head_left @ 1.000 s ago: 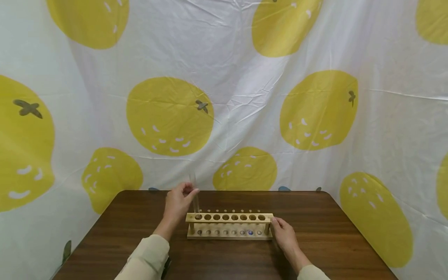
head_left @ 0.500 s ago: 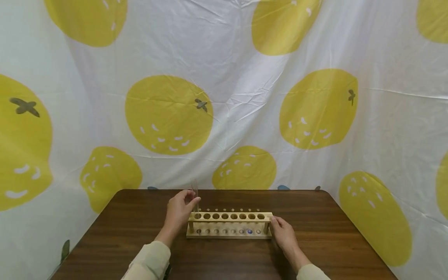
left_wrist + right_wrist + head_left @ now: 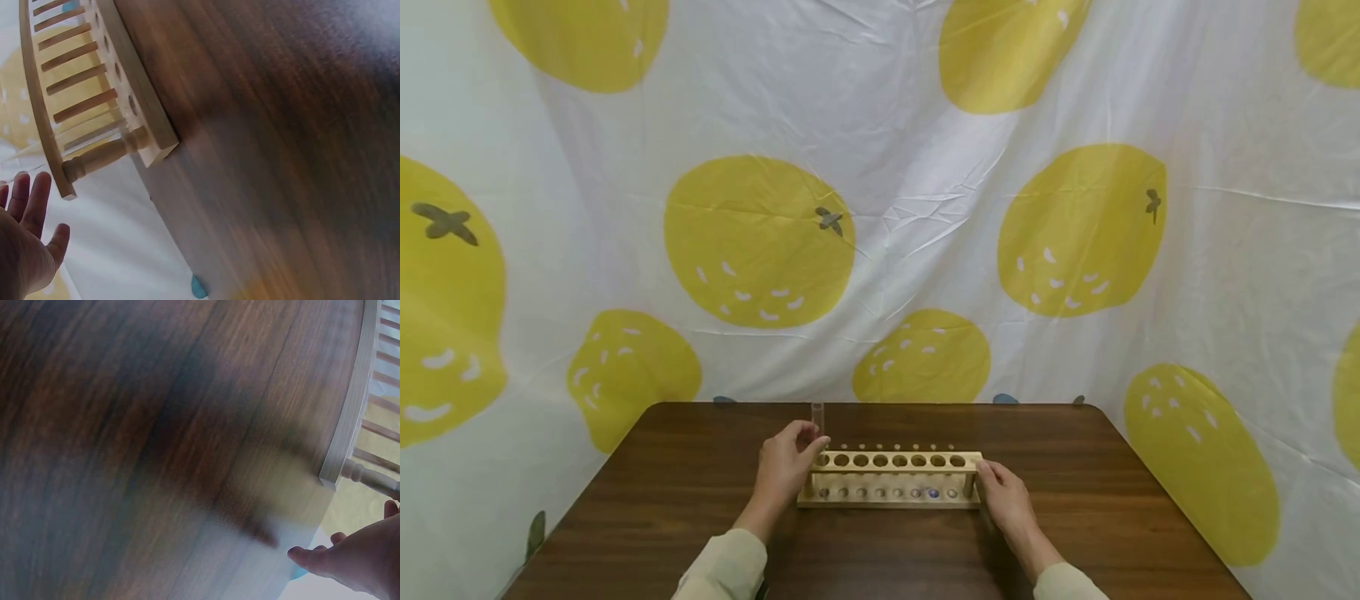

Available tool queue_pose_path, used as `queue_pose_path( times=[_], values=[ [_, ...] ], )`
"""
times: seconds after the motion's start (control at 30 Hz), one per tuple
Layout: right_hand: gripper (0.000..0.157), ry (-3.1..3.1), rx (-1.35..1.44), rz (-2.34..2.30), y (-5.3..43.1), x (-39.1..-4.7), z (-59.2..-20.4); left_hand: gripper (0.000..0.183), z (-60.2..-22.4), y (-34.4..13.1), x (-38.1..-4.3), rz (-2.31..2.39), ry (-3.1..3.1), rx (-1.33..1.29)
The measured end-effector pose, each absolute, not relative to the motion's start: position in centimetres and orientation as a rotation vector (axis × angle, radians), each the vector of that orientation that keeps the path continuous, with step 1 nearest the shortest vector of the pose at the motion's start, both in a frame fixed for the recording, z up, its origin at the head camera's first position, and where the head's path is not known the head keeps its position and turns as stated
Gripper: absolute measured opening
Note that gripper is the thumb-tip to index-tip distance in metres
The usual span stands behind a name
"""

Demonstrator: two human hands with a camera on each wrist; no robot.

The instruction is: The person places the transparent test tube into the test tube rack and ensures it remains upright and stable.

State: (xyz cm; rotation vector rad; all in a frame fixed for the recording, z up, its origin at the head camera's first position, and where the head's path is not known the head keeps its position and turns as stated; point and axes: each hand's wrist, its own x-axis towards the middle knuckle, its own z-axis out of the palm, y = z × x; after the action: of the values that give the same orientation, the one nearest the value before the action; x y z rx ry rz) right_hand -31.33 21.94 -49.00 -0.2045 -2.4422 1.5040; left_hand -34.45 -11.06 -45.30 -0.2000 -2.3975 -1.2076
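A wooden test tube rack point(image 3: 891, 502) stands on the table, with a row of round holes along its top rail. A clear test tube point(image 3: 817, 419) stands upright in the leftmost hole; its lower part point(image 3: 94, 134) shows between the rails in the left wrist view. My left hand point(image 3: 784, 462) is beside the tube at the rack's left end. Its thumb and fingers point(image 3: 39, 197) are spread apart in the left wrist view. My right hand point(image 3: 1009, 502) holds the right end of the top rail; its fingertips are partly hidden.
The dark wooden table point(image 3: 880, 558) extends all round the rack. Short pegs point(image 3: 880, 447) line the rack's back edge. A small blue spot point(image 3: 933, 493) shows on its base. A white cloth with yellow fruit prints point(image 3: 760, 242) hangs behind the table.
The test tube has gone down into the leftmost hole, and my left hand has come down with it. The right hand keeps its place on the rack. The head view has tilted slightly.
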Motion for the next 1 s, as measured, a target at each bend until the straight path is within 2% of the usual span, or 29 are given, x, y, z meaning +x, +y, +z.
queue_pose_path(
  times=[0.67,0.83,1.0],
  values=[
    [0.045,-2.417,-0.218,1.509,22.2,-31.1,-49.1,0.026,-46.0,-11.2,-33.9,-1.234,-2.451,-0.159],
    [0.052,-2.424,-0.228,1.54,22.2,-31.0,-49.1,0.034,-46.3,-11.5,-33.8,-1.249,-2.462,-0.144],
    [0.07,-2.417,-0.246,1.629,22.6,-30.8,-49.1,0.045,-46.6,-12.1,-33.9,-1.2,-2.49,-0.155]
  ],
)
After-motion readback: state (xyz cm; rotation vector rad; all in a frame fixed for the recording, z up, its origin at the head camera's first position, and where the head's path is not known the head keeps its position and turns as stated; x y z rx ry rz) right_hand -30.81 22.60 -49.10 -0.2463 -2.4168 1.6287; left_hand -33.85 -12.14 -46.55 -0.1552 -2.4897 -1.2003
